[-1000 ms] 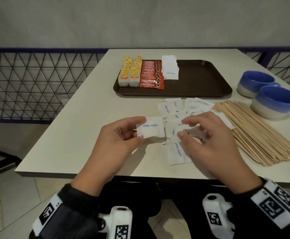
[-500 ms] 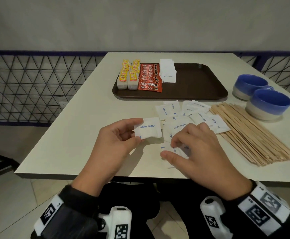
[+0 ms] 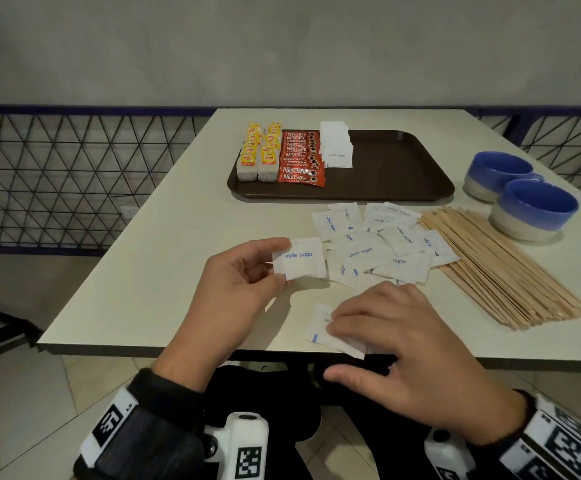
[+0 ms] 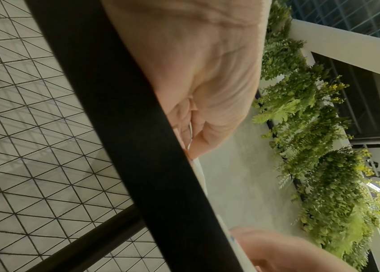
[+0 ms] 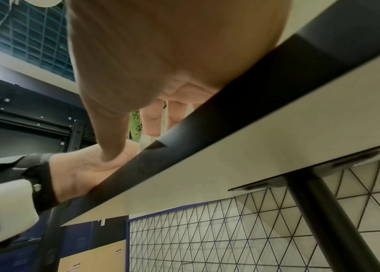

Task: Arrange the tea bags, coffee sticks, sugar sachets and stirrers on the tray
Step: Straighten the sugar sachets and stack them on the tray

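My left hand (image 3: 279,260) pinches a white sugar sachet (image 3: 301,259) just above the table; its edge shows as sachet (image 4: 199,169) in the left wrist view. My right hand (image 3: 334,348) presses flat fingers on another sachet (image 3: 318,329) at the table's front edge, thumb below the edge. The sachet slightly overhangs. More loose sachets (image 3: 368,251) and wooden stirrers (image 3: 500,268) lie on the table. The brown tray (image 3: 396,168) holds tea bags (image 3: 259,157), coffee sticks (image 3: 301,161) and a sugar stack (image 3: 336,147).
Two blue-and-white cups (image 3: 533,209) stand at the right, beside the stirrers. The right half of the tray is bare. A wire-mesh fence (image 3: 74,174) runs to the left of the table. The table's dark front edge (image 5: 231,119) is under my right palm.
My right hand has slid one sachet out of the pile toward me, to the table's front edge. The left hand has kept its sachet almost still.
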The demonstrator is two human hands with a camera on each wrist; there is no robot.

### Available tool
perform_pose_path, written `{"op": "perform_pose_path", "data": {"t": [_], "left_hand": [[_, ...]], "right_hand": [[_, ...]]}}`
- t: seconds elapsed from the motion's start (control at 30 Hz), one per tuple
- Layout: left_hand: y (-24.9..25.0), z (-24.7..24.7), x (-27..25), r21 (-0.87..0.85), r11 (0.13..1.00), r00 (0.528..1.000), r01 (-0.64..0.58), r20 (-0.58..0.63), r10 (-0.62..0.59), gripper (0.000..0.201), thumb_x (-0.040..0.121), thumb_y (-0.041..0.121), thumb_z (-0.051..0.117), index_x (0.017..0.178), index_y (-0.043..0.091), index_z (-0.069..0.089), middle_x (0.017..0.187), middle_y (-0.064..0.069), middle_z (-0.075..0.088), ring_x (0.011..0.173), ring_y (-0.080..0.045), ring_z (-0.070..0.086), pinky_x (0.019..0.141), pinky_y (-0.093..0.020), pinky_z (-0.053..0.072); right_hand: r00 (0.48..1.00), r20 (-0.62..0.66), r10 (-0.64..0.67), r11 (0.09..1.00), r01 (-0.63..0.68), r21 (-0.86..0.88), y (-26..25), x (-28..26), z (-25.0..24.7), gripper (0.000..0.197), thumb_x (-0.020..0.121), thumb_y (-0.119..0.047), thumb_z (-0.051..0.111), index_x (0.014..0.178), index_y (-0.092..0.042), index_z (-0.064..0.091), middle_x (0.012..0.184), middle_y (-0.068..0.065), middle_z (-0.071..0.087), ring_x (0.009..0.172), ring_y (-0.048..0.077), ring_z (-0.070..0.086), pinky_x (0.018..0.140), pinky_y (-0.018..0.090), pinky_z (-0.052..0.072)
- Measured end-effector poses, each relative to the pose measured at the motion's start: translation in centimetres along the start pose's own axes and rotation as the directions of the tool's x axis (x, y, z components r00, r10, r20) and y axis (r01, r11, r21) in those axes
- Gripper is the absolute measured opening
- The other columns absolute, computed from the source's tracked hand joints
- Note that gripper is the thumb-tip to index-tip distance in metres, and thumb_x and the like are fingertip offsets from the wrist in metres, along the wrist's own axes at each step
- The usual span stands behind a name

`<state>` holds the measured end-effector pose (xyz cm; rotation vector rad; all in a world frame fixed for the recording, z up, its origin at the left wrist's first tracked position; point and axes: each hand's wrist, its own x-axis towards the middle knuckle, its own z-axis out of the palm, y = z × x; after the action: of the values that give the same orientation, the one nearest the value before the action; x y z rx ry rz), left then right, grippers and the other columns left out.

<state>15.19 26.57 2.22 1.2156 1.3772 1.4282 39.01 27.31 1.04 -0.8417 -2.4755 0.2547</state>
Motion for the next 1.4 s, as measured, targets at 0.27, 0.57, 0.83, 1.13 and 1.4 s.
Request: {"op": "perform_pose_path", "data": {"t": [0.27,0.57,0.83,1.13,1.4], "left_hand": [[0.3,0.0,-0.2,-0.001,0.999,0.994,0.044,0.098,-0.044,0.044,0.091,-0.02,0.053,0.117,0.01,0.072,0.107,-0.015,0.077,0.098,-0.033,0.075,0.096,-0.041,0.058],[1.2,-0.3,-0.7,-0.177,0.977,0.972,0.118,0.22,-0.077,0.028,0.082,0.011,0.062,0.105,0.006,0.078,0.102,-0.029,0.07,0.086,-0.026,0.066,0.074,-0.029,0.057],[0.5,-0.6,-0.3,-0.161,0.985,0.979,0.054,0.205,-0.02,0.053,0.083,-0.01,0.073,0.128,0.015,0.064,0.105,-0.025,0.073,0.091,-0.032,0.073,0.087,-0.044,0.059],[0.8,-0.3,-0.4,-0.106,0.993,0.972,0.043,0.234,-0.018,0.06,0.082,-0.012,0.073,0.132,0.018,0.06,0.103,-0.018,0.076,0.1,-0.051,0.066,0.094,-0.054,0.055],[0.9,-0.3,-0.6,-0.085,0.996,0.969,0.022,0.248,0.0,0.049,0.083,-0.011,0.074,0.122,0.018,0.067,0.102,-0.018,0.077,0.1,-0.058,0.06,0.093,-0.059,0.053]], "right_hand": [[0.956,-0.247,0.162,0.913,-0.05,0.404,0.2,-0.4,0.2,0.022,0.09,-0.011,0.075,0.107,-0.024,0.08,0.105,-0.013,0.072,0.1,0.015,0.068,0.079,0.027,0.053],[0.923,-0.382,0.044,0.994,-0.003,0.107,-0.5,2.9,2.4,0.036,0.092,-0.011,0.062,0.118,-0.03,0.078,0.091,-0.001,0.041,0.082,0.019,0.045,0.061,0.036,0.041],[0.915,-0.246,0.319,0.89,-0.2,0.409,-0.8,3.1,1.8,0.051,0.087,-0.024,0.058,0.136,-0.031,0.064,0.105,-0.007,0.049,0.09,0.013,0.058,0.072,0.023,0.05],[0.816,-0.017,0.577,0.486,-0.326,0.811,-0.7,4.0,0.8,0.046,0.087,-0.005,0.079,0.123,-0.03,0.064,0.078,0.006,0.069,0.062,0.032,0.071,0.068,0.048,0.06],[0.802,-0.027,0.596,0.438,-0.296,0.849,-0.7,3.8,0.9,0.03,0.088,-0.001,0.075,0.107,-0.023,0.071,0.078,0.016,0.066,0.058,0.027,0.066,0.06,0.038,0.056]]}}
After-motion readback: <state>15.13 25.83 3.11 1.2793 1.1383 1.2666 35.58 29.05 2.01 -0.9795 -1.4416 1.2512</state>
